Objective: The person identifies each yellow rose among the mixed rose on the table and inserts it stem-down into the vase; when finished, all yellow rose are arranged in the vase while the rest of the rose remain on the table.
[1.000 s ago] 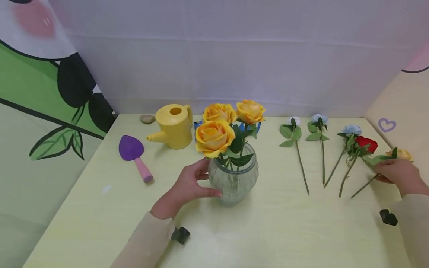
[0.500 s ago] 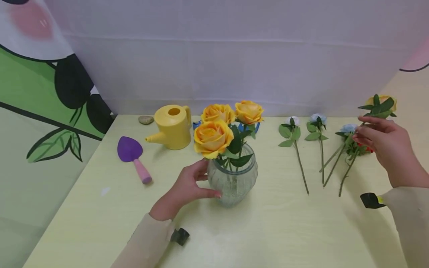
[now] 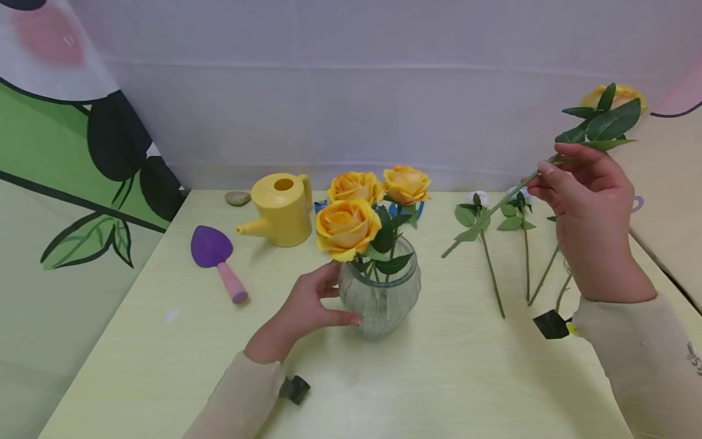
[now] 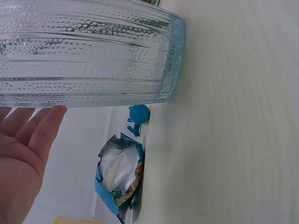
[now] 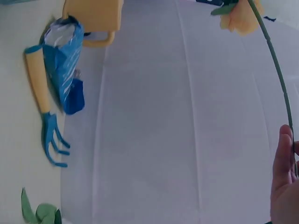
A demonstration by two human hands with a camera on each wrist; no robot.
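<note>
A ribbed glass vase (image 3: 378, 305) holds three yellow-orange roses (image 3: 348, 228) and stands mid-table. My left hand (image 3: 307, 311) grips its left side, thumb in front and fingers around the side. In the left wrist view, fingertips touch the bumpy glass of the vase (image 4: 84, 60). Raised at the right, my right hand (image 3: 592, 213) pinches the stem of another yellow rose (image 3: 616, 100). Its bloom and leaves rise above the hand, while the bare stem end slants down to the left. The right wrist view shows this stem (image 5: 278, 70) between the thumb and fingers.
Behind the right hand lie a white rose (image 3: 493, 274), a pale blue rose (image 3: 526, 262) and other partly hidden stems. At left are a yellow watering can (image 3: 282, 213), a purple trowel (image 3: 212, 247) and a stone (image 3: 237, 197). A blue packet (image 5: 65, 60) and hand rake (image 5: 49, 130) lie at the back.
My right hand has lifted the yellow rose off the table at the far right and carried it up and to the left. The left hand stays on the vase.
</note>
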